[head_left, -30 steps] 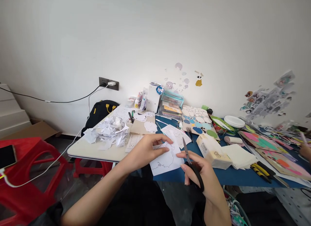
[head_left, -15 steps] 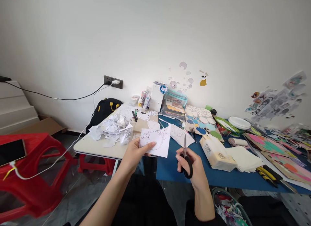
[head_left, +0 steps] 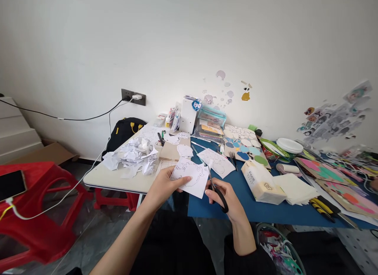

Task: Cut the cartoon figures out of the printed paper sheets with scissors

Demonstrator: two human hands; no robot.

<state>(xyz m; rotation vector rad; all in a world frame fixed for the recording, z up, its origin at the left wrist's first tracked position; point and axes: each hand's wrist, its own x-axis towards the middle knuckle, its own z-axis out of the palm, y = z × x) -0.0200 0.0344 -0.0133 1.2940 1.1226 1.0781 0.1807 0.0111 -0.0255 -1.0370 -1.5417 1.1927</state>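
Between the thumb and fingers of my left hand [head_left: 169,183] is a white sheet of paper [head_left: 193,176] with black line drawings on it. My right hand [head_left: 223,195] grips black-handled scissors [head_left: 221,197], fingers in the loops. The scissor blades point up and away, at the right edge of the held sheet; whether they touch the paper I cannot tell. Behind them, on the blue mat [head_left: 203,210], lies another drawn paper piece [head_left: 217,163]. Some fingers of my left hand are hidden under the sheet.
A heap of paper scraps [head_left: 132,155] covers part of the white table [head_left: 118,182] at left. A tissue pack [head_left: 262,184], tweezers [head_left: 233,158] and a box cutter [head_left: 321,208] lie at right. Below hangs a scrap-filled bin [head_left: 280,247].
My right hand has brought the scissors left, up to the sheet's right edge. The sheet has tilted clockwise in my left hand. The whole view has shifted slightly.
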